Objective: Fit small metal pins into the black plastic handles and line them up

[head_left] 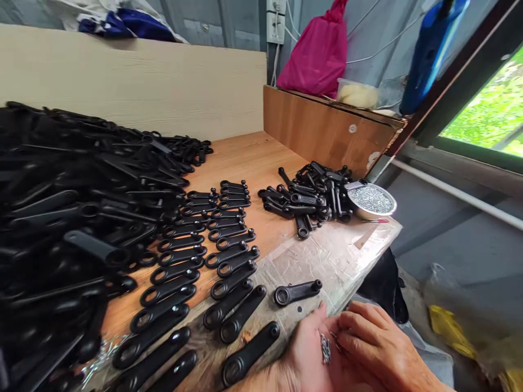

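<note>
My left hand [304,356] lies palm-up at the table's near edge, cupping several small silver screws [326,348]. My right hand [376,343] rests beside it, with its fingertips touching the screws in the left palm. Just ahead of the hands a single black plastic handle [296,292] lies on the taped table surface. Two rows of the same black handles [212,256] are laid out side by side to the left.
A large heap of black handles [69,218] fills the left of the wooden table [253,163]. A smaller heap [310,196] sits at the right by a round tin of screws [371,200]. Behind stand a wooden box [327,128], a pink bag [321,54] and a window [490,109].
</note>
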Demonstrator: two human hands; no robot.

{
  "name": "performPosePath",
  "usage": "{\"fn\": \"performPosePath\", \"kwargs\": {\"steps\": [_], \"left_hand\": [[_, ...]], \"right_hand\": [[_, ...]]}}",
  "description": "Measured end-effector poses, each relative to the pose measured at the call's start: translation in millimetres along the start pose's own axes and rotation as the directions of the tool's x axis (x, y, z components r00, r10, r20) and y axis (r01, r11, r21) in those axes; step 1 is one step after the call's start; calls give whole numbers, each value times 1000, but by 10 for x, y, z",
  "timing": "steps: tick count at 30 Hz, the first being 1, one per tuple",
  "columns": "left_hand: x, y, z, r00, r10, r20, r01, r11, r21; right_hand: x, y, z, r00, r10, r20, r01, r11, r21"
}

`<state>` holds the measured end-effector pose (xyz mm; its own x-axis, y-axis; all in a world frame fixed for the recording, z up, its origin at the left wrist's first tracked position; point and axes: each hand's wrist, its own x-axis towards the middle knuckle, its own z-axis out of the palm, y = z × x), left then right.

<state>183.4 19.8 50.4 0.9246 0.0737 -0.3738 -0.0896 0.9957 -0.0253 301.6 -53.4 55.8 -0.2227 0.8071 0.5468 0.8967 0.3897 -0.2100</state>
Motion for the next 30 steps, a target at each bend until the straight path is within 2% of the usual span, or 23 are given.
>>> {"fn": "performPosePath", "kwargs": {"steps": [2,5,9,13,15,18,20,23,26,30], "left_hand": [[12,7,-9,1000,-13,-14,13,1000,22],[36,11,-45,1000,-14,-20,15,1000,27],[33,23,-32,999,-22,-29,25,995,95],[4,41,28,999,-35,-31,41,974,221],[9,34,4,999,-45,-29,50,971,232],[48,1,-116,999,-52,-6,52,985,163],[79,-23,-208,997,-55,45,48,989,143],[104,-38,-275,994,-59,94,45,988,145],[106,-26,-239,994,-74,75,61,984,167],[110,-4,-163,995,-101,-19,103,975,195]], "right_hand": [[13,-14,5,999,-5,51,5,1000,8],[70,-27,-49,979,-21,201,14,999,39],[170,4,-147,958,-132,254,125,991,45],[327,129,-338,914,-141,381,102,987,121],[423,206,-440,920,-139,366,69,977,200],[556,271,-491,972,-33,231,-21,974,225],[622,271,-427,991,62,114,-88,967,240],[678,252,-233,988,155,16,-153,942,299],[688,262,-39,980,200,-2,-186,915,357],[669,315,85,979,198,54,-203,895,398]]}}
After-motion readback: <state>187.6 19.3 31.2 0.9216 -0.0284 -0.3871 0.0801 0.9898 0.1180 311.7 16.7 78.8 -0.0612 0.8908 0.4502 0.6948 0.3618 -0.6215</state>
